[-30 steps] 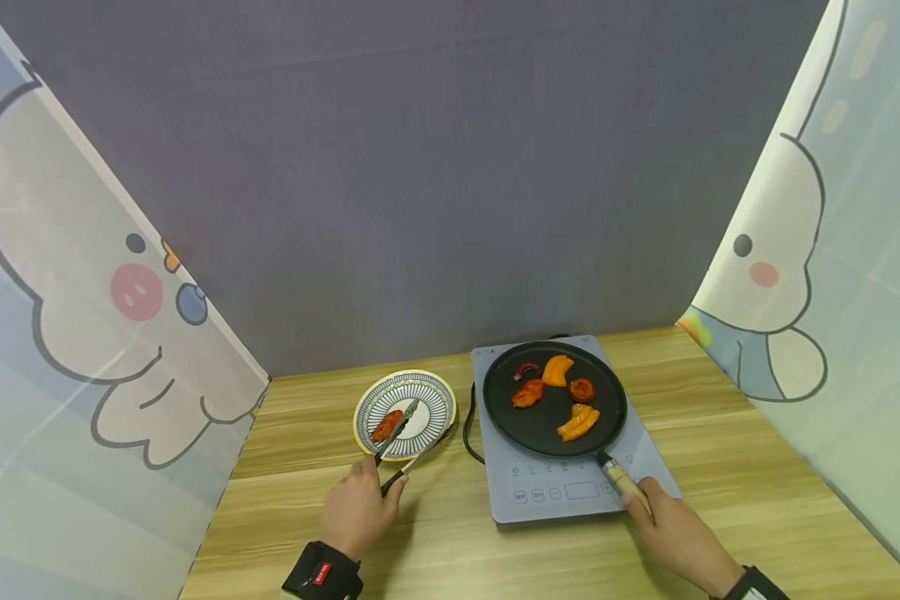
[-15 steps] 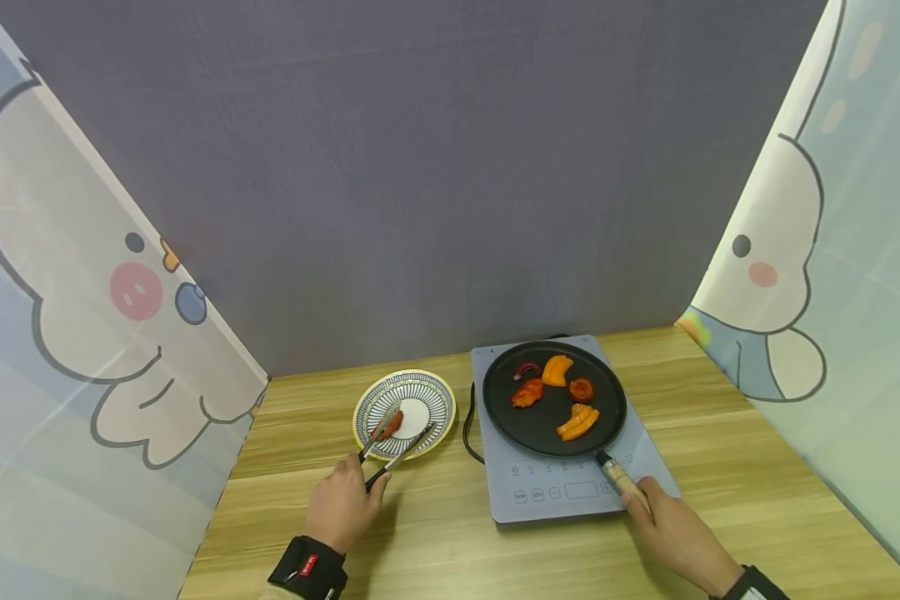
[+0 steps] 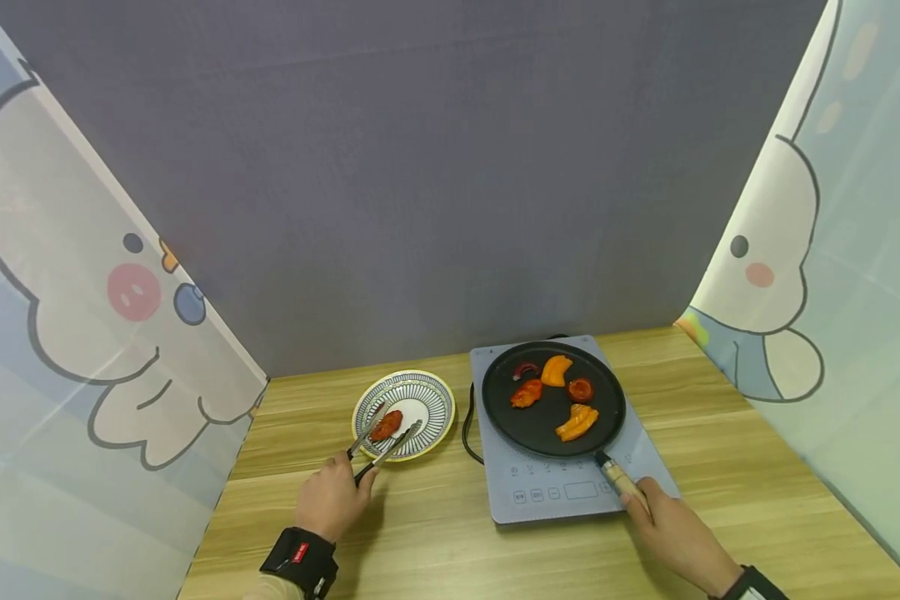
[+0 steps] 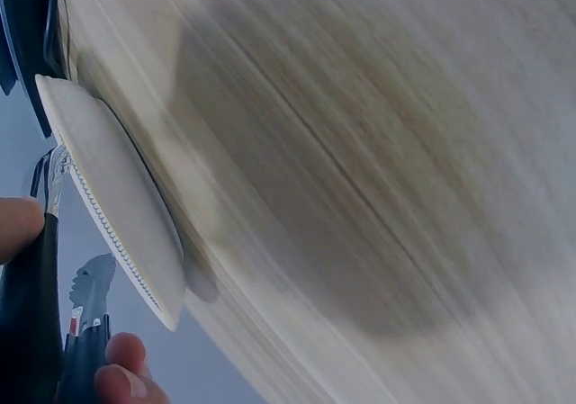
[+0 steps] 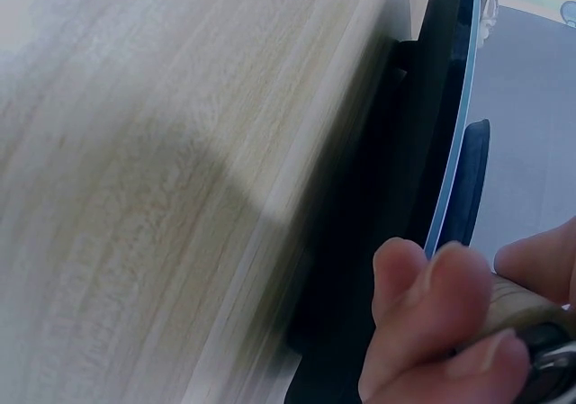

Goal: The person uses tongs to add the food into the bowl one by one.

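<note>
In the head view my left hand [image 3: 332,498] grips a pair of metal tongs [image 3: 401,440] with black handles. Their two arms are spread to either side of a reddish-brown chicken wing piece [image 3: 386,425] on a patterned, yellow-rimmed plate [image 3: 441,402]. Whether the tips touch the meat I cannot tell. My right hand [image 3: 678,533] holds the wooden handle [image 3: 621,481] of a black flat pan [image 3: 528,429]. Inside the pan lie a second wing piece [image 3: 527,393], two orange pieces [image 3: 577,422], a round red piece [image 3: 581,390] and a dark red curved piece [image 3: 526,369].
The pan stands on a grey induction cooker [image 3: 510,500], whose black cord [image 3: 467,429] runs between it and the plate. A dark grey panel [image 3: 435,183] closes off the back of the wooden table [image 3: 435,550]. Cartoon-printed panels stand left and right.
The left hand has drawn back toward the lower left with the tongs, whose arms now straddle the wing piece. The wing piece lies almost where it was. The right hand stays on the pan handle.
</note>
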Demonstrator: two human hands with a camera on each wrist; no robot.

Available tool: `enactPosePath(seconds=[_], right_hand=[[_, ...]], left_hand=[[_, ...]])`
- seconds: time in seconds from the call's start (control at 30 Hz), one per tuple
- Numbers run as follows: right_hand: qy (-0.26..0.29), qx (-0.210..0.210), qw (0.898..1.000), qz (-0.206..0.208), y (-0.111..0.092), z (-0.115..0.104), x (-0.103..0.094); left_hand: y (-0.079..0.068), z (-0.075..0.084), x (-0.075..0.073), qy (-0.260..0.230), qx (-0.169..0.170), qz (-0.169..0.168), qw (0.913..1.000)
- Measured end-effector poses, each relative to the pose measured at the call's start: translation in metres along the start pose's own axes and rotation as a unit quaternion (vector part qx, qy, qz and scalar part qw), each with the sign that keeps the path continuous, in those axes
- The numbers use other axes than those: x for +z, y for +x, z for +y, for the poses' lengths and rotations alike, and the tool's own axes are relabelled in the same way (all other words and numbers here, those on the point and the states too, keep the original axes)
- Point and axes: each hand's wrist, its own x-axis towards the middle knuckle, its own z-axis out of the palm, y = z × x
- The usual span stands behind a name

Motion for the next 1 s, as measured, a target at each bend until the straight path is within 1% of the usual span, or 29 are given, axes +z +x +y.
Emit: enactPosePath(seconds=[0.17,0.43,0.67,1.0], right_hand=[[0.000,0.004,1.000,-0.002,-0.0002,0.0007,0.0004],[-0.001,0.002,1.000,-0.001,0.0003,0.0003,0.0002],[0.001,-0.001,1.000,-0.001,0.0000,0.0003,0.0001],[0.002,-0.004,1.000,-0.001,0.0002,0.0012,0.0003]], left_hand=[[0.0025,-0.0034,0.0015,0.004,-0.006,-0.006,1.0000],[0.0038,-0.0073,0.0038,-0.008,-0.028,-0.032,0.9991],[0.0053,-0.0086,0.0040,-0.008,-0.030,-0.039,0.9987],[0.0060,-0.0043,0.0031,-0.012,-0.038,-0.051,0.9979]])
